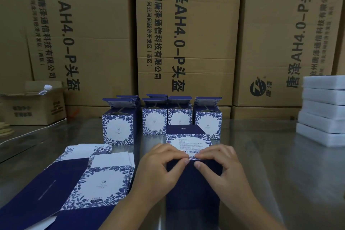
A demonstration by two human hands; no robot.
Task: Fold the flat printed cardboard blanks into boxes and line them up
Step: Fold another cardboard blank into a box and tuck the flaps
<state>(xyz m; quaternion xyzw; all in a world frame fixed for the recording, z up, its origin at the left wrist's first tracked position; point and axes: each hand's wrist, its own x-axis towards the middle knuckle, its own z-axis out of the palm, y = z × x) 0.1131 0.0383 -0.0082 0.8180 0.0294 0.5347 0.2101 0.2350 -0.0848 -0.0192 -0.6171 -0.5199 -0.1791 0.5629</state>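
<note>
Hemmed by flat blanks (89, 183) left, folded boxes (155, 121) behind, foam slabs (323, 114) right. Sits at the middle of the table (280, 164): dark box (192, 183), long axis pointing away, pinched at its barcode panel's edge by curled fingers of left hand (158, 166) and right hand (222, 168).

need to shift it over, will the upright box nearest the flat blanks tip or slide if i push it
The upright box is probably light: thin card, top flaps open. On the shiny table it likely slides if pushed low; pushed high, it may tip or dent.
</note>
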